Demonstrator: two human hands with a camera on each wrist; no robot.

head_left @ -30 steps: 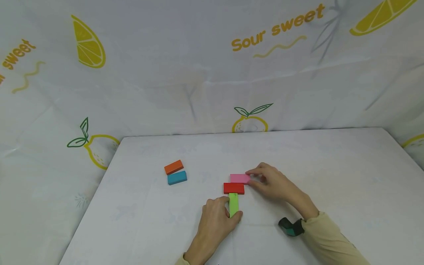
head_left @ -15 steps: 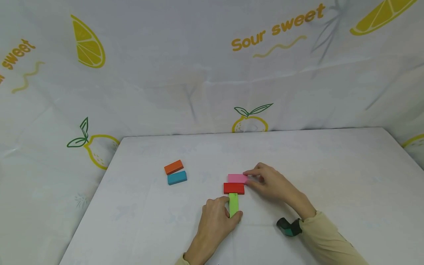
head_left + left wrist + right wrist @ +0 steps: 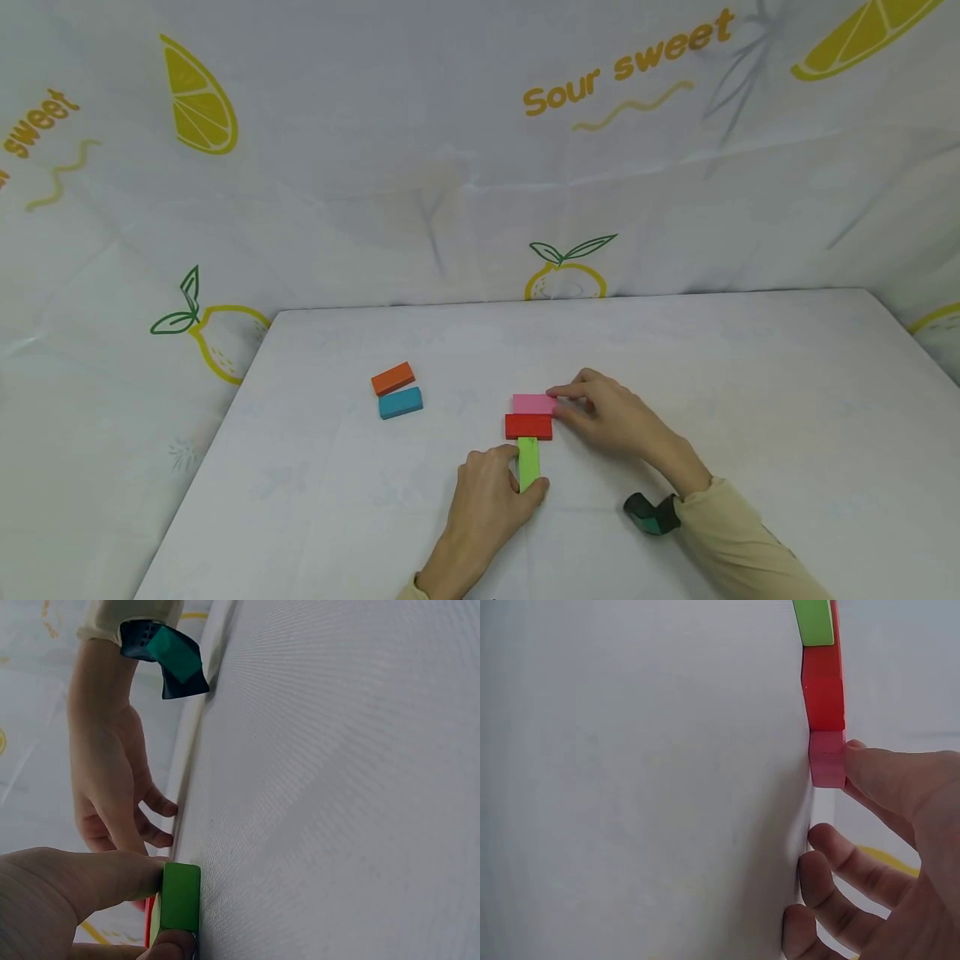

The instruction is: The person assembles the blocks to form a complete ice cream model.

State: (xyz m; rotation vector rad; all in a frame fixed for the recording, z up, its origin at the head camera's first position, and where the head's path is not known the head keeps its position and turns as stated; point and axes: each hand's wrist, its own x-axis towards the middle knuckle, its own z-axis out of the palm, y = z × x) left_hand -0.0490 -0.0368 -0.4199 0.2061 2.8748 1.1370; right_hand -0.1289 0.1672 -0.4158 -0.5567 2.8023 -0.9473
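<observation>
My left hand (image 3: 491,492) holds a light green block (image 3: 528,463) between thumb and fingers; the block lies lengthwise away from me. Its far end meets the middle of a red block (image 3: 528,427), which lies crosswise. Behind the red one, a pink block (image 3: 533,404) also lies crosswise, set slightly to the right of it. My right hand (image 3: 611,421) pinches the pink block's right end between thumb and index finger. In the right wrist view the pink block (image 3: 827,759) sits against the red block (image 3: 823,697), and the other fingers are spread near the tabletop.
To the left, an orange block (image 3: 393,379) and a blue block (image 3: 401,402) lie close together on the white tabletop (image 3: 300,500). A dark green camera mount (image 3: 651,514) sticks out from the right sleeve. A lemon-printed cloth (image 3: 375,167) hangs behind the table.
The pink block has slid a little to the left along the red block's far side, with my right hand following. My left hand and the green block have stayed put.
</observation>
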